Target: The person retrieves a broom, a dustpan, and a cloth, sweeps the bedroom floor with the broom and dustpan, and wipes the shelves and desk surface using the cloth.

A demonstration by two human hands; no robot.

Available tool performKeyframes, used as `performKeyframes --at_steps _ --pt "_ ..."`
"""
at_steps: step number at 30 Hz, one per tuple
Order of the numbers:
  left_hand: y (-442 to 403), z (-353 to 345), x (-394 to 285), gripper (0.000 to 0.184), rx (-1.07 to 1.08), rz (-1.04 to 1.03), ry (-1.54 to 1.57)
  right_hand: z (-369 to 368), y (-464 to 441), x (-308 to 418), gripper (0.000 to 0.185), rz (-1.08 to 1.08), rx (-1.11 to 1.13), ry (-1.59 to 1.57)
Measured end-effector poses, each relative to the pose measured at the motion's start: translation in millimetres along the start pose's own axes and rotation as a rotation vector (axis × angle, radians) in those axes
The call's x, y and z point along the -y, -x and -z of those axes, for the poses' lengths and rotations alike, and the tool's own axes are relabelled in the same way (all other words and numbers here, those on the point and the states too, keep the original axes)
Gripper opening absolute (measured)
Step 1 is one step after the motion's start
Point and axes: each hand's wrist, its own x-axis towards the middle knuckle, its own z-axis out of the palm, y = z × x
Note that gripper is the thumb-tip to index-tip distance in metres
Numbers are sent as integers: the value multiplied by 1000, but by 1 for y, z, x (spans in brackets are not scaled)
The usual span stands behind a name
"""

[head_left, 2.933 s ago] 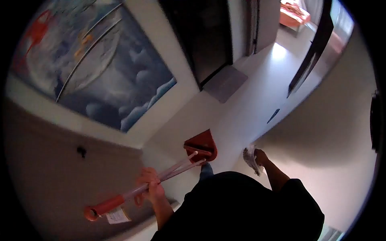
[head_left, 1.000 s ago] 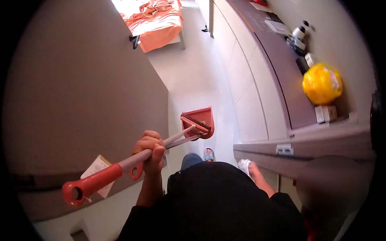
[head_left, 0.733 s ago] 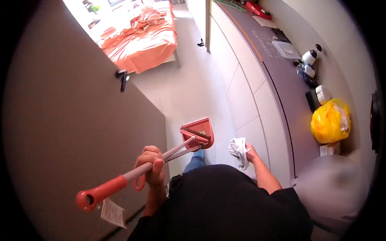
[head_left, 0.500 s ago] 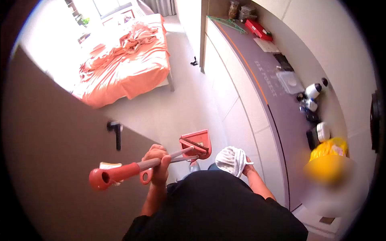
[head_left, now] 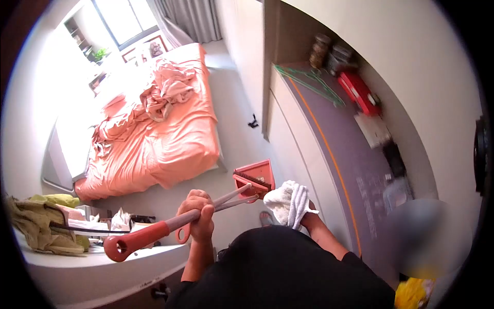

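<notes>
A bedroom opens ahead of me, with a bed (head_left: 175, 149) under rumpled orange sheets, a grey curtain (head_left: 193, 20) and a window (head_left: 123, 20) so bright that the wall near it washes out. On my right runs a grey counter (head_left: 350, 139) carrying green hangers (head_left: 314, 85), a jar (head_left: 320, 50) and a red box (head_left: 360, 92); its nearer part is covered by a blurred round patch, and I catch only part of a yellow bag (head_left: 410, 293) below that. On my left, an olive cloth (head_left: 38, 226) lies on a white surface (head_left: 103, 268) among small items I can't sort out.

My left hand (head_left: 198, 211) is clenched round the broom (head_left: 139, 241) and the dustpan's pole together, the broom's red grip jutting out past the fist. The fingers hide part of both poles. At their far end, the brush sits across the red dustpan (head_left: 265, 169), low over the floor; I cannot tell whether the pan touches it. My right hand (head_left: 310, 219) grasps a bunched white cloth (head_left: 285, 203), which covers most of the fingers. A foot (head_left: 266, 218) shows just below the pan, the rest cut off by the black shirt.
</notes>
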Motion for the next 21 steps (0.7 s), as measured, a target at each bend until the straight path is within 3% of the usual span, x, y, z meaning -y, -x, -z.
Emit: performKeyframes --at_steps 5,7,9,10,11,12,14,16,17,18,20,21 --pt "-99 6 91 22 -82 -34 -3 -73 -182 -66 55 -184 132 -1023" --pt "-132 15 137 21 -113 -61 28 -92 -253 -90 57 -32 200 -774" --pt "-171 26 190 22 -47 -55 -104 -83 -325 -106 55 327 224 136" --pt "-188 30 215 22 -54 -20 -135 -91 -354 -110 54 79 346 -597" --pt "-207 32 244 20 -66 29 -26 -98 -384 -114 52 -206 325 -1334" --pt "-235 35 275 20 -63 52 -19 -89 -422 -118 51 -274 325 -1396" --pt "-277 39 322 18 -77 123 -11 -105 -470 -140 58 -221 266 -1085" --pt "-327 44 368 18 -35 218 -52 -81 -541 -147 65 -83 261 -425" --pt "-348 45 389 18 -30 329 -66 -95 -562 -160 71 -123 178 -390" --pt "-372 44 412 18 -19 339 -66 -111 -586 -176 65 -24 11 -196" --pt "-427 39 464 17 3 247 -50 -120 -643 -204 72 145 28 -29" --pt "-454 36 497 15 6 175 -17 -142 -674 -220 67 24 111 -146"
